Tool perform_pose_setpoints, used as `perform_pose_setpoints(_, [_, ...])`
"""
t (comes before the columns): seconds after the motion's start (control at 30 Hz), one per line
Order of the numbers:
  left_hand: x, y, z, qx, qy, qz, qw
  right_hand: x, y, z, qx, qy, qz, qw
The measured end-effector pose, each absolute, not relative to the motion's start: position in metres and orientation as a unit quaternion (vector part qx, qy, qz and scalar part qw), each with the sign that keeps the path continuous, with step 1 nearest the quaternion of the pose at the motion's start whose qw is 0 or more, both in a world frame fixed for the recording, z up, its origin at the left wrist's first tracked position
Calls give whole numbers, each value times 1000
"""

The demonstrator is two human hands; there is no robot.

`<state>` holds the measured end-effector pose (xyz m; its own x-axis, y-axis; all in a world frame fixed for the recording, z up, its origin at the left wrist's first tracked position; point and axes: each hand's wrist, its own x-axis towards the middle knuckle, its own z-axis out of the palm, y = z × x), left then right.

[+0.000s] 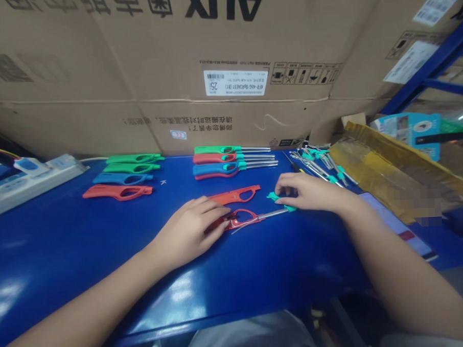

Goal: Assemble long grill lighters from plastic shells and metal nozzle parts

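Red utility lighter (237, 220) lies lengthwise left-to-right on the blue workbench (85, 261), steel rod (272, 213) pointing right toward the right hand (311, 191), whose fingers close on a teal plastic piece (281, 202) at the rod's tip, left hand (190, 231) curled over the lighter's grip end.

This looks like a cramped assembly workshop in a storeroom. A blue desk (65, 237) stands against stacked AUX cardboard cartons (226, 51) and a blue steel rack (430, 67). On it lie a power strip (32, 182), a screwdriver (290, 161) and rows of plastic utility lighter bodies (118, 176).
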<state>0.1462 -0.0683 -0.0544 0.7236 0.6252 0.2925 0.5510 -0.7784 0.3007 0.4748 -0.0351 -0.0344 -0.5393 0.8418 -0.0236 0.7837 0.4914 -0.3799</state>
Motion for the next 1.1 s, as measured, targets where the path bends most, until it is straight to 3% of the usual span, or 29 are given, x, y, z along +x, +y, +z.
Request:
perform_pose_setpoints(0.33, [148,-75,-59,899,351,197,170,432,-53,-39,-420,-849,234,220])
perform_pose_setpoints(0.77, [153,-79,-64,892,345,219,194,416,-64,-47,-344,-917,153,133])
perform_pose_setpoints(1.1, [156,-80,-63,865,375,222,248,409,-66,-54,-297,-941,118,116])
